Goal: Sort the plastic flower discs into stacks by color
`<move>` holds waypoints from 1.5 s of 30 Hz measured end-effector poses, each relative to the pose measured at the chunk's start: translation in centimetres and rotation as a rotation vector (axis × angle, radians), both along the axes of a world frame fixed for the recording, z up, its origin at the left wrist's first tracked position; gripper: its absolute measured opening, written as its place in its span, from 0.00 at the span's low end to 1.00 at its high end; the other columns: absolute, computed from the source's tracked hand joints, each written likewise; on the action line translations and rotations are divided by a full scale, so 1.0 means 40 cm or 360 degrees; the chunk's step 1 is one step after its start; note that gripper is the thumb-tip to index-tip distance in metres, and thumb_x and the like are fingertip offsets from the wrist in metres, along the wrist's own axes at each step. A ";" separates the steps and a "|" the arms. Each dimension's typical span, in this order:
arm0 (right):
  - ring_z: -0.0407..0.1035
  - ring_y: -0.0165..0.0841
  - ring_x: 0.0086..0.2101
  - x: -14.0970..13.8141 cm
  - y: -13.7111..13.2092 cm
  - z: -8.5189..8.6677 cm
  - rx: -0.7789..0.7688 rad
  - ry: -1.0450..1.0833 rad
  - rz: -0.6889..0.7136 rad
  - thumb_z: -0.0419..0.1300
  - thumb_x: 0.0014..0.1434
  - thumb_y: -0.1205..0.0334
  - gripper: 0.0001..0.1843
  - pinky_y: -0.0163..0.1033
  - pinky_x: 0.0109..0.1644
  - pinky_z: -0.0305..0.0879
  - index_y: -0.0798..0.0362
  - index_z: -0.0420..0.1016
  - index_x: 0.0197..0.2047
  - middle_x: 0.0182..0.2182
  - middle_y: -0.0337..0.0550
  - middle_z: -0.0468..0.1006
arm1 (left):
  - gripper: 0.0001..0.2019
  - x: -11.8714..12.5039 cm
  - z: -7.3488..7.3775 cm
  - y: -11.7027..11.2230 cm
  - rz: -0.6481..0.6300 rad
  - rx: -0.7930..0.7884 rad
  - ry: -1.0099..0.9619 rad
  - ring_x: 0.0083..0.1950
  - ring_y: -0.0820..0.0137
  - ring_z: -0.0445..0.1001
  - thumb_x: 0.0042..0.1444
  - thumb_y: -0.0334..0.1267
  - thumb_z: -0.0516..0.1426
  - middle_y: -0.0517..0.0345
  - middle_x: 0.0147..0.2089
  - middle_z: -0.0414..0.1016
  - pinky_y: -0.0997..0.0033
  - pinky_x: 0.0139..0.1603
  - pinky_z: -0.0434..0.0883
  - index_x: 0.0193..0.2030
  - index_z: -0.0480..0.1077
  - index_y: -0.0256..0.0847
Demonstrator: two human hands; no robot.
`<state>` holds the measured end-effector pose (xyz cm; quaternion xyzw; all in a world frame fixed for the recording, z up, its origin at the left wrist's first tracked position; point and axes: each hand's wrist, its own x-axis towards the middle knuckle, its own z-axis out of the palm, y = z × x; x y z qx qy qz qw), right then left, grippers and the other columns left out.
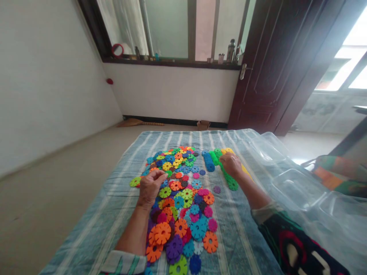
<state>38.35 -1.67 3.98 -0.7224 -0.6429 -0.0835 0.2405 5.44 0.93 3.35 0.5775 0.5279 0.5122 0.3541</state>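
Observation:
A large scattered pile of multicoloured plastic snowflake discs [177, 202] lies on a striped blue-green blanket [86, 236]. My left hand [150, 187] hangs over the pile's left side with its fingers curled, and anything in them is hidden. My right hand [231, 165] is closed around a stack of green discs [229, 179], a row that continues into yellow discs [228, 151]. To the left of that hand, a short stack of blue discs [209, 162] lies on its side. A lone purple disc [217, 189] sits just below my right hand.
A clear plastic container with a lid [295, 187] lies along the blanket's right side. Beyond the blanket are a tiled floor, a straw broom [140, 122], a dark wooden door [266, 68] on the right, and a windowsill [172, 63] holding bottles.

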 end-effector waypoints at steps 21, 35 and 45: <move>0.67 0.33 0.37 0.004 0.024 -0.017 0.0099 -0.0027 -0.0006 0.52 0.63 0.67 0.15 0.36 0.40 0.54 0.56 0.80 0.31 0.32 0.47 0.77 | 0.11 0.003 -0.010 0.003 -0.0066 0.0010 0.0042 0.27 0.73 0.68 0.39 0.44 0.64 0.62 0.24 0.72 0.74 0.31 0.66 0.26 0.73 0.39; 0.70 0.30 0.32 -0.337 -0.067 -0.007 0.0180 0.0462 0.0856 0.57 0.62 0.63 0.10 0.33 0.37 0.59 0.50 0.79 0.31 0.28 0.41 0.79 | 0.16 0.068 0.031 -0.047 -0.0532 -0.0078 0.0147 0.31 0.70 0.72 0.42 0.50 0.64 0.56 0.29 0.77 0.73 0.32 0.68 0.29 0.76 0.38; 0.69 0.28 0.28 -0.289 -0.067 0.007 -0.0095 0.0608 0.0895 0.56 0.56 0.70 0.11 0.30 0.33 0.58 0.50 0.79 0.30 0.26 0.37 0.79 | 0.14 0.089 0.038 -0.063 -0.0683 -0.0111 0.0276 0.30 0.70 0.71 0.42 0.48 0.63 0.57 0.27 0.76 0.72 0.32 0.69 0.27 0.78 0.38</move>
